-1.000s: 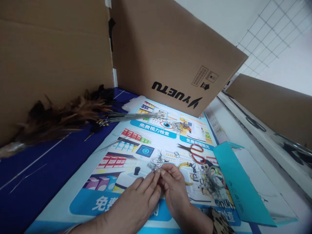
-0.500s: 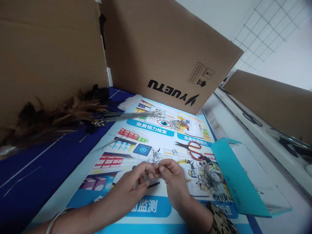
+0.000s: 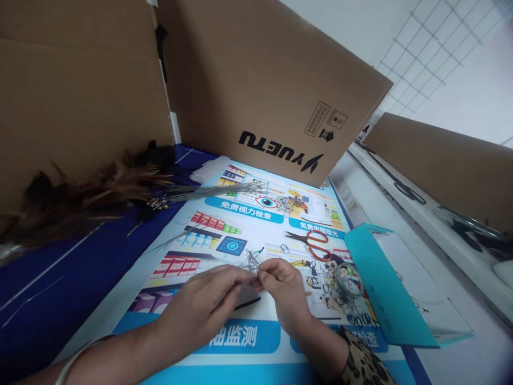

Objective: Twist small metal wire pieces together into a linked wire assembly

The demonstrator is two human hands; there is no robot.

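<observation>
Low in the middle of the head view, my left hand [image 3: 208,299] and my right hand [image 3: 285,291] meet at their fingertips. My right thumb and index finger are pinched together. The fingers of my left hand lie close together, their tips against the right ones. Whatever sits between them is too small to make out. Just beyond the fingertips is a small tangle of thin wire pieces [image 3: 250,260]. Right of my right hand lies a pile of wire bits and small rings [image 3: 340,299] with a coil of wire [image 3: 349,279]. Red-handled scissors [image 3: 316,245] lie open above that pile.
A bundle of straight wires [image 3: 216,189] and brown feathers [image 3: 100,184] lie at the left. A turquoise box [image 3: 387,289] stands on its side at the right. Tall cardboard panels [image 3: 260,91] rise behind the printed sheet [image 3: 188,369], with small metal parts [image 3: 294,203] before them.
My left hand has turned over and its fingers have straightened toward the right fingertips. My right hand keeps its pinch nearly in place. The whole view has shifted slightly.
</observation>
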